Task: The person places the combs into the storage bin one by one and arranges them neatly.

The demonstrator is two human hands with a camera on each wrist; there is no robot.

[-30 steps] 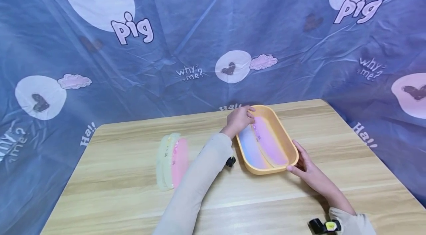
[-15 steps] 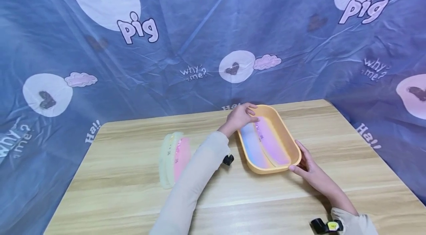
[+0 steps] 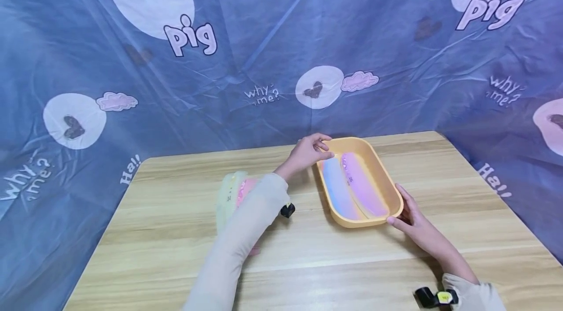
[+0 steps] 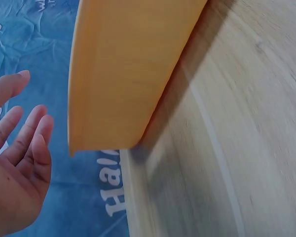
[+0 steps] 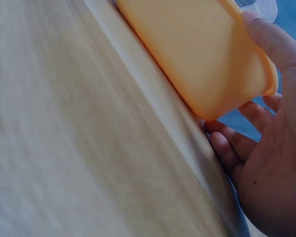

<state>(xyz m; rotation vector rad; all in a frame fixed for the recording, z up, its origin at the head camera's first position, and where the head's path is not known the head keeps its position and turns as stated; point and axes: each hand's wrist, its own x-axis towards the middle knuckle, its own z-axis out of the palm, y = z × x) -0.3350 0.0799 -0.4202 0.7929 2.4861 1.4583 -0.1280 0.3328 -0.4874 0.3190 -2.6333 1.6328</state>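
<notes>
A yellow rectangular tray (image 3: 389, 174) with rounded corners stands toward the back of the table. Two flat, half-moon-shaped pastel pieces lie in it side by side: a blue-to-pink one (image 3: 337, 188) and a purple one (image 3: 362, 188). At the tray's back left corner my left hand (image 3: 303, 154) hovers with loosely bent fingers; the left wrist view shows it apart from the tray, holding nothing. My right hand (image 3: 415, 230) grips the front right corner, thumb on the rim and fingers around the outside.
Left of my left sleeve (image 3: 239, 237) lie pale green half-moon pieces (image 3: 226, 198) and a pink piece (image 3: 246, 186), partly covered by that arm. A wooden table (image 3: 154, 233) carries everything. Blue printed cloth (image 3: 246, 22) hangs along its back and sides.
My left hand has drawn back leftward, from over the pieces in the tray to outside its back left corner. The right hand keeps its grip. The whole view has shifted slightly.
</notes>
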